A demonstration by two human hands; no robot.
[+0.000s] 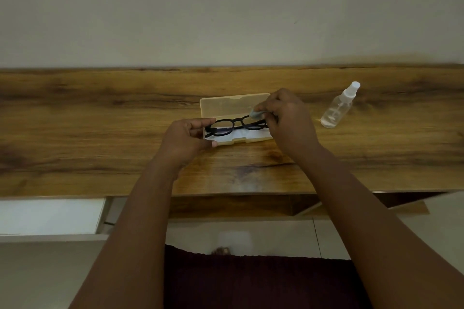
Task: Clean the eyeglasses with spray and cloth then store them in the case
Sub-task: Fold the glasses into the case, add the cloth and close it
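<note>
Black-framed eyeglasses (234, 125) are held just above an open translucent yellowish case (223, 105) on the wooden desk. My left hand (187, 139) grips the left end of the frame. My right hand (286, 118) pinches a small pale cloth (256, 114) against the right lens and hides that end of the frame. The case lid lies flat toward the wall, and the tray shows a white lining (236, 136). A clear spray bottle (337, 108) with a white nozzle stands to the right, apart from both hands.
The wooden desk (100, 133) runs against a pale wall (226, 7). A white drawer (50, 218) stands open below the desk's front edge at the left. Dark cloth (251, 281) on my lap fills the bottom centre.
</note>
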